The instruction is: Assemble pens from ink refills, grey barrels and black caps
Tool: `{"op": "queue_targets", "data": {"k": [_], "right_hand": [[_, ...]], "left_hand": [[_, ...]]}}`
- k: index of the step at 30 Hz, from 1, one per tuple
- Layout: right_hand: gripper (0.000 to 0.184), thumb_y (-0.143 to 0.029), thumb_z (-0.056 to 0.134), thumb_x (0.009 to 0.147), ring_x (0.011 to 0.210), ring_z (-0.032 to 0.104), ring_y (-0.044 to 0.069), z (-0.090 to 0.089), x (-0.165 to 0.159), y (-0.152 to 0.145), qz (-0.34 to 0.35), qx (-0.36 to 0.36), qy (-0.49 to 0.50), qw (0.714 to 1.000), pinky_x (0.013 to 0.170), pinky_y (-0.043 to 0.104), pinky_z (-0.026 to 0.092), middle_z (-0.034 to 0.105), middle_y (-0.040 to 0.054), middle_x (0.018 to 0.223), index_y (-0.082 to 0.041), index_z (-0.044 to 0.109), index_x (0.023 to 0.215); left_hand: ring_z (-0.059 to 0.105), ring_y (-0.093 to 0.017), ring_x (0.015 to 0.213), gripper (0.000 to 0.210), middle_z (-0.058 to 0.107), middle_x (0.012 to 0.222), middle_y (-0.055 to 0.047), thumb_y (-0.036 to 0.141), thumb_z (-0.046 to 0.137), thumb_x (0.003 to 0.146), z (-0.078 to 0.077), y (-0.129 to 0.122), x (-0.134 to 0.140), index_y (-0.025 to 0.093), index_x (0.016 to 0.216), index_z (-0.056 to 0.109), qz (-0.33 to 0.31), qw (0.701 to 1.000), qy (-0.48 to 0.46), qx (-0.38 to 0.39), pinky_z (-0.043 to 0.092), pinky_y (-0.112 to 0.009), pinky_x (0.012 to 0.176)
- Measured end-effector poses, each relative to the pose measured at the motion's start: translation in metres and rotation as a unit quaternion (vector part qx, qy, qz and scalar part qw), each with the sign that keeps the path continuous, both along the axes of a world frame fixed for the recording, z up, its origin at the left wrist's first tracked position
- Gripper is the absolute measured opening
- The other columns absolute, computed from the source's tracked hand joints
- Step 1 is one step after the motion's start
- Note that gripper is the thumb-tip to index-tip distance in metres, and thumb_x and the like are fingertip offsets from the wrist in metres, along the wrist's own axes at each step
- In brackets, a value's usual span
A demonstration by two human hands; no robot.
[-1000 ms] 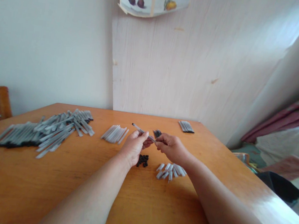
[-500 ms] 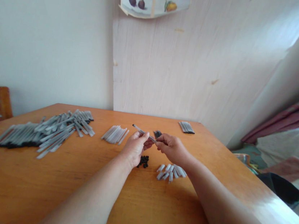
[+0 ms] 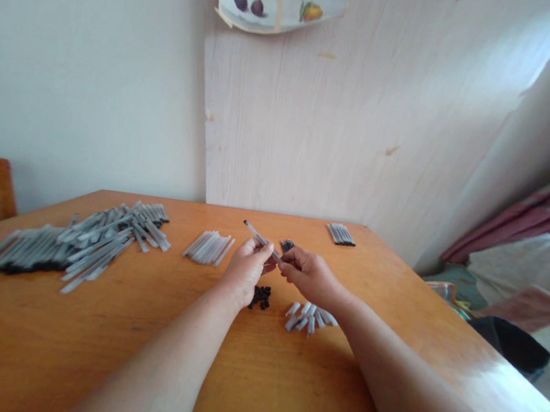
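Note:
A slim pen (image 3: 254, 231) with a clear barrel and a black end is held at a slant above the table. My left hand (image 3: 247, 266) is closed round its middle. At the pen's lower right end, my right hand (image 3: 304, 270) pinches with thumb and fingers; the tip itself is hidden there. Small black plugs (image 3: 260, 296) lie below my hands, and a pile of whitish pen caps (image 3: 310, 317) is to their right. Behind my right hand a few dark thin parts (image 3: 287, 245) show in part.
Clear pen tubes (image 3: 208, 247) lie left of my hands. A large heap of pens or barrels (image 3: 100, 238) covers the left of the wooden table (image 3: 147, 351). A row of pens with black ends (image 3: 340, 234) lies far right. A chair (image 3: 3, 189) stands at left.
The pen has tilted a little more steeply, its black end rising. My right hand has shifted slightly left with it. The whole view has moved slightly.

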State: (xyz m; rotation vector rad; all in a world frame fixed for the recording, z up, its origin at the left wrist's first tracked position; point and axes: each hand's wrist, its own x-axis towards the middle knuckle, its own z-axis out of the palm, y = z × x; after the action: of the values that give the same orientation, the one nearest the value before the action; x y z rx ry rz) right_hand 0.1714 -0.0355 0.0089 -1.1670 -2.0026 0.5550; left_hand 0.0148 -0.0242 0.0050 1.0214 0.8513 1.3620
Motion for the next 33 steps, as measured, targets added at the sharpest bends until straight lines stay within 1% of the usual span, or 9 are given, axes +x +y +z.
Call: {"op": "queue_targets", "data": {"k": [5, 9, 11, 15, 18, 21, 24, 27, 33], "right_hand": [[0.025, -0.040, 0.053, 0.085, 0.058, 0.048, 0.010, 0.002, 0.004, 0.001, -0.026, 0.024, -0.009, 0.999, 0.053, 0.021, 0.034, 0.058, -0.0008, 0.066, -0.017, 0.062, 0.083], [0.026, -0.039, 0.049, 0.087, 0.061, 0.051, 0.011, 0.006, 0.011, 0.004, -0.076, 0.057, 0.034, 0.995, 0.057, 0.022, 0.037, 0.060, 0.0000, 0.068, -0.017, 0.062, 0.083], [0.027, -0.039, 0.047, 0.088, 0.065, 0.054, 0.012, 0.006, 0.014, 0.008, -0.100, 0.070, 0.076, 0.990, 0.059, 0.023, 0.039, 0.062, 0.0011, 0.071, -0.016, 0.062, 0.088], [0.032, -0.041, 0.047, 0.088, 0.068, 0.057, 0.013, 0.006, 0.019, 0.012, -0.122, 0.088, 0.128, 0.980, 0.061, 0.024, 0.041, 0.065, 0.0034, 0.079, -0.016, 0.062, 0.100], [0.032, -0.041, 0.046, 0.089, 0.067, 0.057, 0.013, 0.008, 0.019, 0.011, -0.119, 0.087, 0.104, 0.984, 0.060, 0.023, 0.040, 0.065, 0.0031, 0.078, -0.016, 0.064, 0.099], [0.030, -0.038, 0.046, 0.088, 0.062, 0.054, 0.012, 0.011, 0.019, 0.008, -0.117, 0.076, 0.037, 0.990, 0.057, 0.023, 0.037, 0.061, 0.0012, 0.068, -0.016, 0.066, 0.085], [0.027, -0.036, 0.051, 0.084, 0.057, 0.049, 0.011, 0.012, 0.021, 0.009, -0.128, 0.053, -0.017, 0.990, 0.052, 0.022, 0.032, 0.057, -0.0005, 0.060, -0.017, 0.065, 0.073], [0.023, -0.034, 0.055, 0.080, 0.054, 0.048, 0.010, 0.009, 0.024, 0.012, -0.124, 0.018, -0.040, 0.991, 0.050, 0.022, 0.030, 0.057, -0.0008, 0.057, -0.017, 0.066, 0.070], [0.022, -0.034, 0.058, 0.076, 0.051, 0.048, 0.010, 0.002, 0.027, 0.018, -0.087, -0.066, -0.019, 0.994, 0.048, 0.021, 0.031, 0.060, 0.0000, 0.058, -0.015, 0.068, 0.070]], "left_hand": [[0.060, -0.012, 0.074, 0.027, 0.063, 0.082, -0.002, 0.039, 0.063, 0.077, 0.000, 0.000, 0.000, 0.019, 0.093, 0.056, 0.039, 0.995, 0.066, 0.064, 0.047, -0.025, 0.068], [0.058, -0.013, 0.074, 0.027, 0.063, 0.081, -0.001, 0.039, 0.059, 0.081, -0.005, 0.006, -0.004, 0.020, 0.099, 0.061, 0.084, 0.962, 0.213, 0.150, 0.044, -0.024, 0.067], [0.057, -0.014, 0.076, 0.025, 0.065, 0.084, -0.003, 0.036, 0.057, 0.082, -0.008, 0.010, -0.007, 0.020, 0.099, 0.064, 0.101, 0.925, 0.314, 0.190, 0.044, -0.026, 0.070], [0.056, -0.017, 0.084, 0.021, 0.065, 0.087, -0.005, 0.030, 0.054, 0.084, -0.010, 0.011, -0.012, 0.022, 0.096, 0.069, 0.138, 0.824, 0.485, 0.260, 0.041, -0.030, 0.077], [0.055, -0.020, 0.088, 0.023, 0.064, 0.088, -0.006, 0.030, 0.054, 0.084, -0.008, 0.006, -0.013, 0.027, 0.100, 0.070, 0.172, 0.757, 0.567, 0.277, 0.039, -0.033, 0.080], [0.053, -0.022, 0.093, 0.023, 0.063, 0.090, -0.007, 0.031, 0.054, 0.085, -0.006, 0.000, -0.013, 0.031, 0.101, 0.070, 0.189, 0.717, 0.613, 0.271, 0.036, -0.035, 0.083], [0.050, -0.024, 0.096, 0.023, 0.062, 0.092, -0.007, 0.031, 0.053, 0.085, -0.003, -0.002, -0.013, 0.033, 0.099, 0.071, 0.200, 0.697, 0.634, 0.269, 0.033, -0.038, 0.086], [0.048, -0.025, 0.098, 0.023, 0.062, 0.096, -0.007, 0.031, 0.051, 0.086, -0.003, -0.002, -0.015, 0.034, 0.098, 0.071, 0.207, 0.688, 0.643, 0.267, 0.031, -0.040, 0.087], [0.047, -0.027, 0.104, 0.025, 0.062, 0.104, -0.007, 0.028, 0.050, 0.085, -0.007, -0.001, -0.016, 0.032, 0.100, 0.070, 0.208, 0.679, 0.641, 0.291, 0.031, -0.044, 0.092]]}}
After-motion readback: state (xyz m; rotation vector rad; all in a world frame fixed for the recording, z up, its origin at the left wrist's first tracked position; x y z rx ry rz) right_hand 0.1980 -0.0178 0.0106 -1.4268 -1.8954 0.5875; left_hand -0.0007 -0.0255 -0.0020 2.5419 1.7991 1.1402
